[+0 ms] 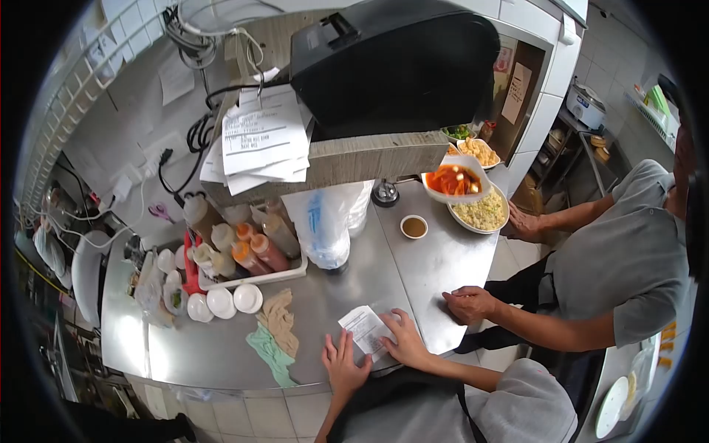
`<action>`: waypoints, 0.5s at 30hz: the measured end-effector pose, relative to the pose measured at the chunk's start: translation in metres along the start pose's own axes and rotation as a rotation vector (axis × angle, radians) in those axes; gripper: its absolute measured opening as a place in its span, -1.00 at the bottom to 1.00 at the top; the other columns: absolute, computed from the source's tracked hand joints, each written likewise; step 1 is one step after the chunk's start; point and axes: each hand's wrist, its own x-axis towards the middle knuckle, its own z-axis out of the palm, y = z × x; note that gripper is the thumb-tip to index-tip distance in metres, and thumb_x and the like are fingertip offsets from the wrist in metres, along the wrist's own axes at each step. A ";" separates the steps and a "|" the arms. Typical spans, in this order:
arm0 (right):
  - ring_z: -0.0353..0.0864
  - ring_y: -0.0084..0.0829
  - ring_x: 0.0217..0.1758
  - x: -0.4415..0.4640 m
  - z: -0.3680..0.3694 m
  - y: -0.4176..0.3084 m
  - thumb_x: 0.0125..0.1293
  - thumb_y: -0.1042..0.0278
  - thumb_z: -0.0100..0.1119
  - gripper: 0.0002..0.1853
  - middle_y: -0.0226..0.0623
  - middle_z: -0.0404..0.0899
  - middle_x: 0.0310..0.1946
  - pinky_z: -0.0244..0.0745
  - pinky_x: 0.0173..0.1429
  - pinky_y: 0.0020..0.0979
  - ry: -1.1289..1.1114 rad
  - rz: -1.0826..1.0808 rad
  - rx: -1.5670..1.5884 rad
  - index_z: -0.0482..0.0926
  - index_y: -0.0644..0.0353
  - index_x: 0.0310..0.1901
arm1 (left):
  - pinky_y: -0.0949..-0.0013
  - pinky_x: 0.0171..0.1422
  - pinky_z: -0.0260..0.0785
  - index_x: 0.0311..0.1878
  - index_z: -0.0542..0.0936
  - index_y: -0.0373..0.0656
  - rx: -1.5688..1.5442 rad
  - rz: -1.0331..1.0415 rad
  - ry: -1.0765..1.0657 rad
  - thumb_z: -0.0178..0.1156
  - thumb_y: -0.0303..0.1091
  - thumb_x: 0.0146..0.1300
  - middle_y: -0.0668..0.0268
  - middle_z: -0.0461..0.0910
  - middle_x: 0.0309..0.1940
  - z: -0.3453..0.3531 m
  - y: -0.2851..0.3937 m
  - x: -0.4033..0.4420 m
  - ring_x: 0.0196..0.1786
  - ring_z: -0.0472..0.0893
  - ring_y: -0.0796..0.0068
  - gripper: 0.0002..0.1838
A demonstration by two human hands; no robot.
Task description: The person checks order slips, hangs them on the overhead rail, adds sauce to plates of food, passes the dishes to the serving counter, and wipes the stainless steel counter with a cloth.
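A printed paper slip (360, 325) lies on the steel table in front of me. My left hand (345, 363) rests flat at its near-left side, fingers spread, holding nothing. From the right, my right hand (405, 341) reaches over the slip's edge with fingertips on the paper and fingers apart. To the left of the slip are a crumpled beige cloth (278, 322) and a green cloth (270, 356). A small cup of brown sauce (414, 227) stands farther back.
A co-worker's hand (471, 304) is over the table's right side. Behind it stand a bowl of fried rice (484, 210) and a bowl of red food (452, 181). A tray (255, 279) holds several sauce bottles. A shelf (377, 159) with a black machine (391, 74) overhangs the back.
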 end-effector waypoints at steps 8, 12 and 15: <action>0.49 -0.13 -0.30 0.006 0.001 -0.006 0.10 0.39 0.16 -0.36 -0.01 0.48 -0.17 0.43 -0.16 -0.29 -0.129 0.129 0.162 0.18 0.10 0.25 | -0.02 0.28 -0.07 0.19 0.32 -0.19 0.039 0.022 0.048 0.22 -0.07 -0.10 0.20 0.28 0.22 0.006 -0.004 -0.006 0.31 0.11 -0.07 -0.25; 0.51 -0.12 -0.15 0.005 -0.001 -0.008 0.14 0.46 0.08 -0.44 -0.01 0.48 -0.09 0.42 -0.08 -0.32 -0.192 0.170 0.356 0.25 0.04 0.22 | -0.02 0.28 -0.06 0.22 0.29 -0.17 0.027 -0.012 0.073 0.22 -0.05 -0.10 0.17 0.31 0.20 0.006 -0.002 -0.007 0.31 0.11 -0.07 -0.22; 0.50 -0.27 -0.24 0.003 0.007 -0.002 0.18 0.53 0.01 -0.55 -0.11 0.49 -0.16 0.40 -0.14 -0.40 -0.159 0.062 0.491 0.38 0.04 0.14 | -0.02 0.29 -0.08 0.25 0.26 -0.15 -0.004 -0.016 0.046 0.22 -0.08 -0.07 0.15 0.35 0.16 0.003 -0.003 -0.007 0.31 0.11 -0.07 -0.23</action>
